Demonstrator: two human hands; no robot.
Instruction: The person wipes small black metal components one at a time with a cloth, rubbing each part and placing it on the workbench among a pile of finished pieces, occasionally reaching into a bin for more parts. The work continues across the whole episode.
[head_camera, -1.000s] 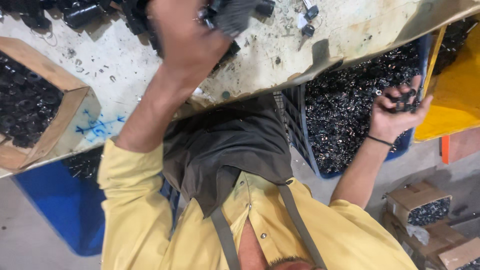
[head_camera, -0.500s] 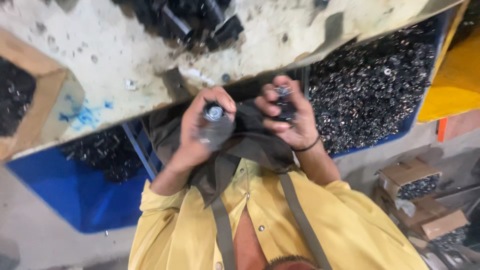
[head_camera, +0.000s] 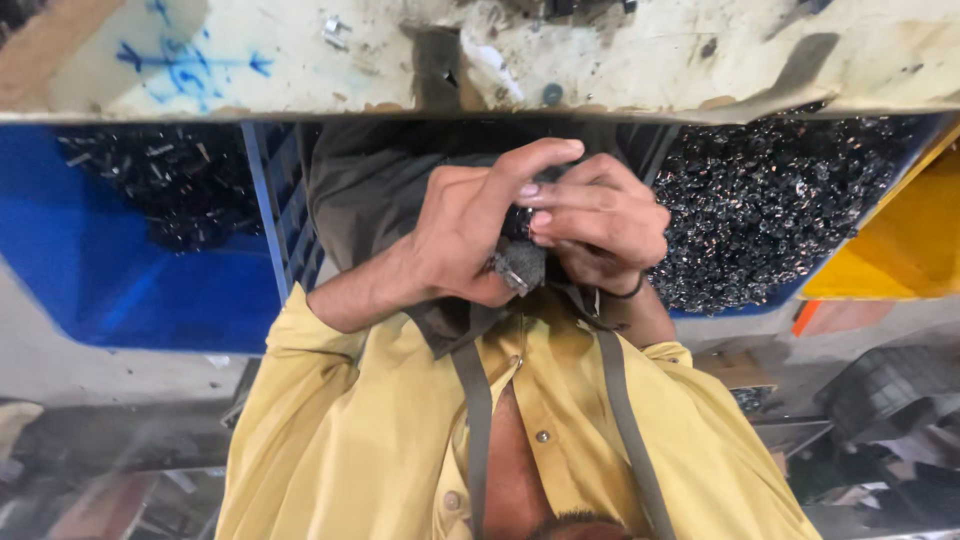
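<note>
**Both hands closed over a small dark part at the chest**

A small dark grey metal part (head_camera: 518, 265), squarish at its visible end, sits between the two hands, held close against the dark brown apron (head_camera: 375, 190) just below the bench edge. Most of it is hidden by fingers, so its full shape cannot be told.

The left hand (head_camera: 470, 230) wraps around it from the side, fingers curled nearly shut, the thumb stretched over the top. The right hand (head_camera: 600, 225) closes in from the other side, its fingers folded over the same piece and touching the left hand; a thin dark band circles that wrist.

Judging by the paired grip, the step in hand looks like fitting or twisting two small pieces together. The next move probably calls for a firm hold with one hand while the other turns or presses, without letting the piece slip.

Above the hands runs the worn, pale workbench top (head_camera: 300, 70), stained and marked with blue scribbles. Under it stand a blue plastic crate (head_camera: 130, 290) on one side and another heaped with small black metal parts (head_camera: 780, 210) on the other, a yellow bin (head_camera: 900, 260) beside that.
</note>
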